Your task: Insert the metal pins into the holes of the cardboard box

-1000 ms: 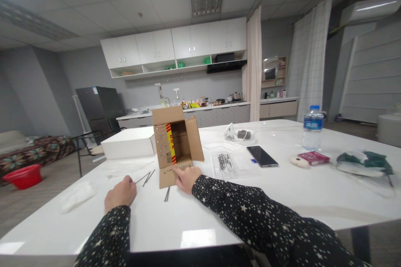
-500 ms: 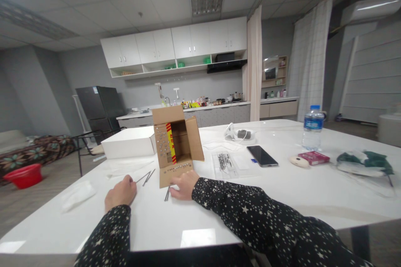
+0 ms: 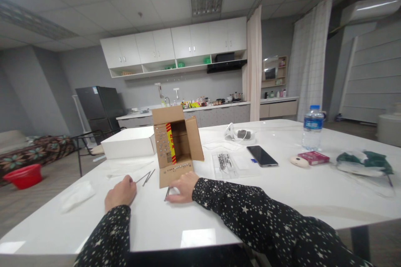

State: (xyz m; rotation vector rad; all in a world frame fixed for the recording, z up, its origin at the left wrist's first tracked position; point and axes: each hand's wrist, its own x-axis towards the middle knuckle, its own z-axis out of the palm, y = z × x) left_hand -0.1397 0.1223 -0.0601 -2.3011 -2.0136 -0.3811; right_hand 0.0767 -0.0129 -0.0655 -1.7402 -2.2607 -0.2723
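My left hand [image 3: 120,194] rests on the white table with its fingers curled in, and a thin dark nail [image 3: 143,176] sticks out from its fingertips. Close beside that one lies another long nail [image 3: 148,177]. In front of the open cardboard box [image 3: 173,142], my right hand [image 3: 183,187] has thumb and index finger at the two ends of a nail [image 3: 167,194] on the table, partly covered by the fingers. Small metal heads dot the box's left flap and stand in a row on its front flap [image 3: 169,178].
A clear plastic case [image 3: 224,164] of metal pieces lies right of the box, then a phone [image 3: 262,156], a pink box [image 3: 313,158] and a water bottle [image 3: 312,129]. To the left are a white carton [image 3: 128,144] and a crumpled white bag [image 3: 77,195].
My right thumb has slid slightly left, over the nails in front of the box, covering more of them. My left hand has not moved.
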